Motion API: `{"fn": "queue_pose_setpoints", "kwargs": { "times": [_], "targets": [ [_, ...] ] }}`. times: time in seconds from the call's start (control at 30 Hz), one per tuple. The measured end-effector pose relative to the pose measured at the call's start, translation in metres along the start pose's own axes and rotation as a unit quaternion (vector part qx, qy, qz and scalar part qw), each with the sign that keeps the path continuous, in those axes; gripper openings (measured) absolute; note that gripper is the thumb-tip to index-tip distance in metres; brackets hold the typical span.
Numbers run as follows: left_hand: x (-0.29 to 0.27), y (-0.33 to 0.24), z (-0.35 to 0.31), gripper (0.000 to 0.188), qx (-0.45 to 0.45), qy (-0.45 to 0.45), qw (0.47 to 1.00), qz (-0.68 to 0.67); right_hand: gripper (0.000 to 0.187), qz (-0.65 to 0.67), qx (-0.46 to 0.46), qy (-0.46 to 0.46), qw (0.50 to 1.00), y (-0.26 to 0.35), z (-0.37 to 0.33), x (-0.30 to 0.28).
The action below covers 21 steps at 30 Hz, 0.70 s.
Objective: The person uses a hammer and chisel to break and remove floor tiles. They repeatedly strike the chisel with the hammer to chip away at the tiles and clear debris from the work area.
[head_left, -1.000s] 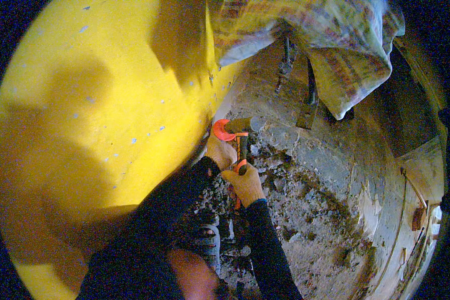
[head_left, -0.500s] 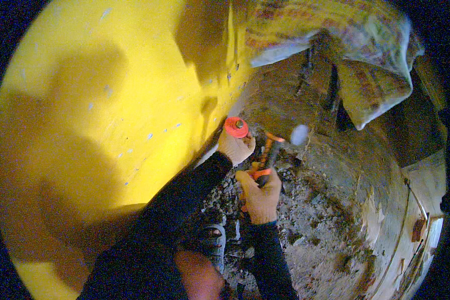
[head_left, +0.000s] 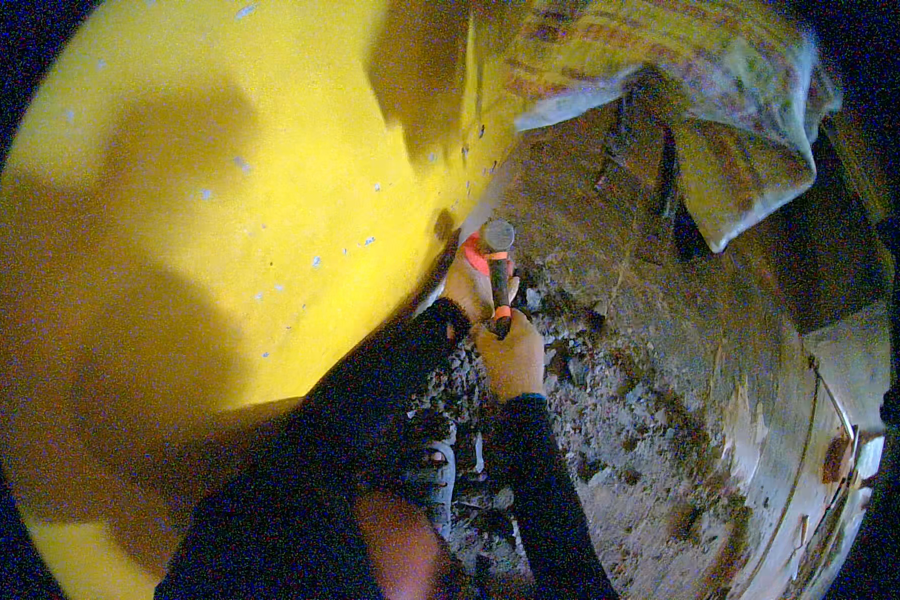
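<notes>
Yellow panel (head_left: 300, 230) at left; rubble (head_left: 620, 460) at lower right. Hammer (head_left: 500, 283), clamped in the right grip (head_left: 513, 360), long axis running forward from it; its head (head_left: 498, 236), nearer the left grip (head_left: 466, 288), partly hides the red guard (head_left: 473, 256), just leftward, on which that grip is closed.

Yellow wall (head_left: 310, 190) blazing on the left, rubble underfoot!
And look at that paint, chipped all over, broad shadows (head_left: 160, 330) sprawling across it! Below, loose stones litter the dirt floor (head_left: 620, 490); up top, a checked cloth (head_left: 745, 165) hangs in folds beside a dark recess (head_left: 820, 250), and a bright patch (head_left: 870, 457) glints far right!
</notes>
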<state>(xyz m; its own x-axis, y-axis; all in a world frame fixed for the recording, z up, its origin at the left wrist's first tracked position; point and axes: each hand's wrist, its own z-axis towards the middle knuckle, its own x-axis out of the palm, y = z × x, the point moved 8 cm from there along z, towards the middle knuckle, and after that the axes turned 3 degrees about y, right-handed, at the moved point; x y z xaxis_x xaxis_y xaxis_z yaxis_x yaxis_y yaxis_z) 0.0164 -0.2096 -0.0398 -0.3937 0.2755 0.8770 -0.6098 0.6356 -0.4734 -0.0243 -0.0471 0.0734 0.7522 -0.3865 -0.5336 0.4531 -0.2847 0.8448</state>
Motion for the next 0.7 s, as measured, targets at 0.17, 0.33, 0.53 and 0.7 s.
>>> {"fn": "queue_pose_setpoints", "kwargs": {
  "times": [0.17, 0.33, 0.53, 0.7],
  "targets": [
    [-0.012, -0.004, 0.0, 0.027, 0.094, -0.085, 0.986, 0.109, 0.03, 0.101, 0.044, 0.081, 0.991, -0.002, -0.021, -0.012],
    [-0.019, -0.004, -0.007, 0.034, 0.094, -0.105, 0.989, 0.036, 0.017, 0.258, -0.026, -0.004, 0.966, 0.043, -0.047, -0.06],
    [-0.014, 0.018, -0.019, 0.035, -0.044, -0.196, 0.951, -0.235, 0.013, 0.371, -0.09, -0.124, 0.916, 0.045, -0.04, -0.072],
    [-0.001, -0.018, -0.01, 0.018, 0.11, -0.115, 0.984, 0.078, 0.025, 0.151, 0.037, 0.028, 0.987, -0.015, -0.004, 0.005]
  ]
}}
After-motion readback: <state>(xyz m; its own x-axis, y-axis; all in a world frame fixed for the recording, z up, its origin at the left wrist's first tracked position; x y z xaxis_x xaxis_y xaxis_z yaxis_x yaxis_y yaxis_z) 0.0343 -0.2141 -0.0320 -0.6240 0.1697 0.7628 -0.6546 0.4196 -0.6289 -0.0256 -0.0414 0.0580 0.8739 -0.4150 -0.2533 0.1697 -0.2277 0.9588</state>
